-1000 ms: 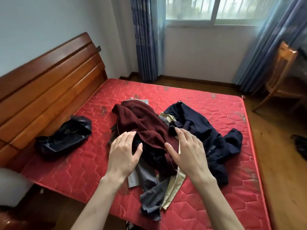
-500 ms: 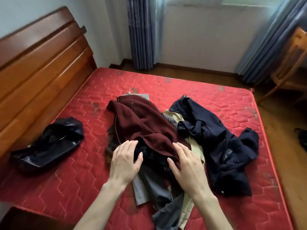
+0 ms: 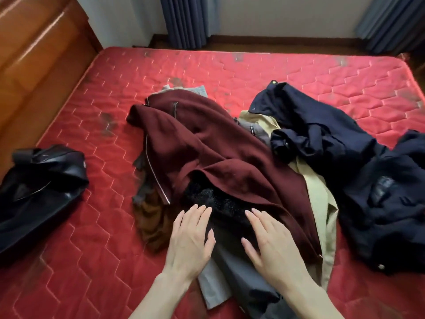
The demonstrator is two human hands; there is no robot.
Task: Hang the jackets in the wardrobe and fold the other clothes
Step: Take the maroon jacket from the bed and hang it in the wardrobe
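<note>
Clothes are lying in a heap at the centre of the frame on a red quilted mattress. Topmost is a maroon coat, sprawling from the upper middle down toward the lower right, with a black fuzzy garment showing from under its lower fold. Both hands are reaching in from the bottom edge: the left hand is lying flat with straight fingers at the near edge of the heap, its fingertips touching the black fuzzy garment, and the right hand is lying flat just beside it on the same dark cloth; neither grip is closing on anything, both palms being open and facing down. Under the wrists a grey garment is trailing toward the bottom of the frame, and a brown garment is bunching just left of the left hand. A beige garment is running along the right edge of the maroon coat, and a navy jacket is spreading over the right side of the frame, partly on top of it. Well apart, at the left edge, a black leather jacket is lying crumpled near the wooden headboard in the upper left. Blue curtains are hanging at the top.
</note>
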